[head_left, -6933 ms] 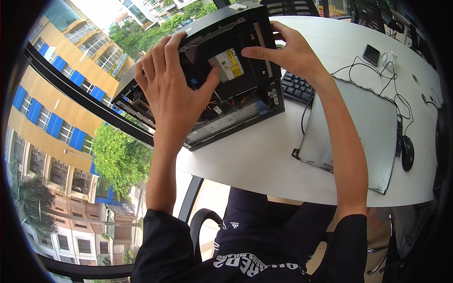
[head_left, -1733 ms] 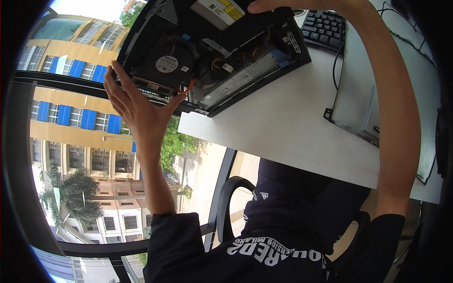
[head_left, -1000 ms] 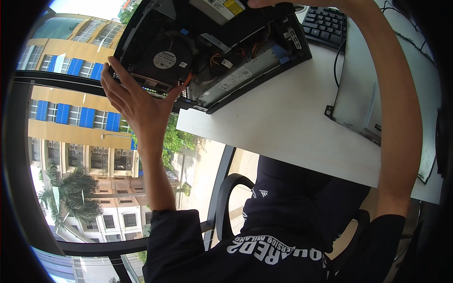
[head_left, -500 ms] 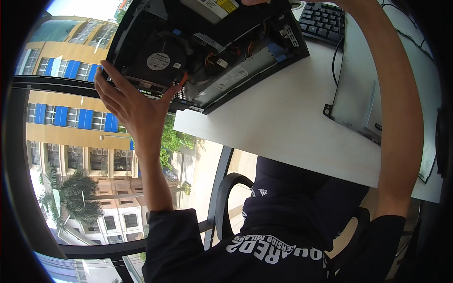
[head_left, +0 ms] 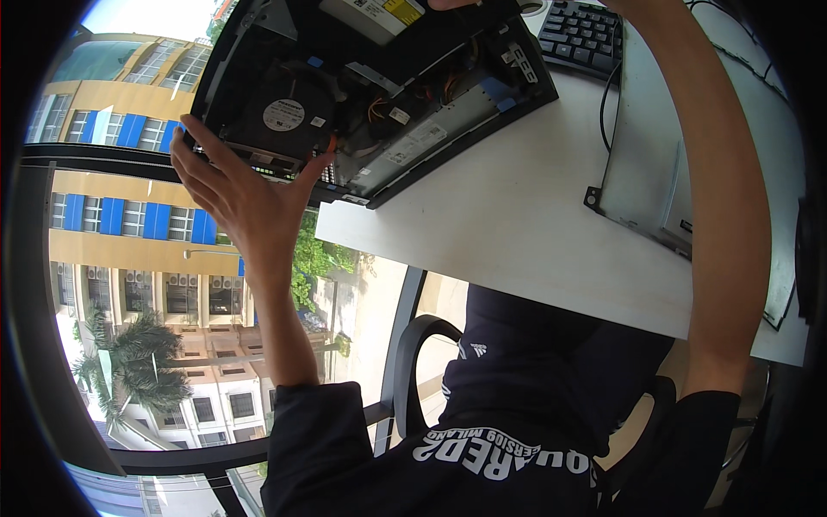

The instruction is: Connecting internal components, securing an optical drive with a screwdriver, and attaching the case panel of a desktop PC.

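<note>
A black desktop computer case (head_left: pixel 469 164) lies open-sided at the far left of the white table, its inside showing. In it are a black fan with a round label (head_left: pixel 283 115), a silver power supply (head_left: pixel 413 142), several coloured cables and a drive with a yellow and white label (head_left: pixel 379 13). My left hand (head_left: pixel 250 189) grips the left near corner of the case, its thumb on the near side and its fingers round the outer edge. My right hand (head_left: pixel 452 3) is mostly cut off by the upper edge; a bit of finger touches the case near the drive.
Right of the case lie a black keyboard (head_left: pixel 581 39) with its cable and a grey metal panel (head_left: pixel 637 172), partly behind my right forearm. The white table (head_left: pixel 482 224) ends near my lap. A large window (head_left: pixel 129 207) borders the left. A black chair armrest (head_left: pixel 409 370) stands beside me.
The whole view has shifted very slightly. Both hands keep nearly the same places on the case.
</note>
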A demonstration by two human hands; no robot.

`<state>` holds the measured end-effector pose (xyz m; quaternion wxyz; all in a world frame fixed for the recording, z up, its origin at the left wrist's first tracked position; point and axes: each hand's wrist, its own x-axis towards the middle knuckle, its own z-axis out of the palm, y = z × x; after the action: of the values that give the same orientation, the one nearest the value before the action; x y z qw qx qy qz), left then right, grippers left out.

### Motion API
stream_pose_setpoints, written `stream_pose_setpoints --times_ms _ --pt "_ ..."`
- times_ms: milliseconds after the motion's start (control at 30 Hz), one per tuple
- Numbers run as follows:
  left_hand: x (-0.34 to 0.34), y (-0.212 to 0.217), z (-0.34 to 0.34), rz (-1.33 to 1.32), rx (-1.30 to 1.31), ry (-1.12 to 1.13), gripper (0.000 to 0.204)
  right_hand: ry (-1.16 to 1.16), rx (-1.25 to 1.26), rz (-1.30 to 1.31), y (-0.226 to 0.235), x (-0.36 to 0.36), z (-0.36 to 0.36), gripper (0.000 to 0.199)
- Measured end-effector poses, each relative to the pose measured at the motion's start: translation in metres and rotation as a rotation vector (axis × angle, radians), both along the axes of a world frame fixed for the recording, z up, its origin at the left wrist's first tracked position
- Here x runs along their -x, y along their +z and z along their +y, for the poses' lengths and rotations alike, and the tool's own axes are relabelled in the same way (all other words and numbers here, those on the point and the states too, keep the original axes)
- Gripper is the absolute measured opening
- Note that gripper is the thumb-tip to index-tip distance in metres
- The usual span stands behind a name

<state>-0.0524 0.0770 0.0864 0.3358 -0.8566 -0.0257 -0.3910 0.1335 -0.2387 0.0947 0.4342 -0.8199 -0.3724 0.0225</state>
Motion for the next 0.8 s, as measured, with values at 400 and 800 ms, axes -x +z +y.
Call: stream_pose_setpoints --times_ms 400,800 --pt "-0.003 0.000 0.003 -0.007 -0.017 -0.001 0.145 0.016 -0.038 0.009 -0.005 -0.001 0.002 0.077" --pt "0.007 0.005 -0.004 0.025 -0.010 0.024 0.142 -0.099 -0.012 -0.070 -0.009 0.000 0.009 0.087"
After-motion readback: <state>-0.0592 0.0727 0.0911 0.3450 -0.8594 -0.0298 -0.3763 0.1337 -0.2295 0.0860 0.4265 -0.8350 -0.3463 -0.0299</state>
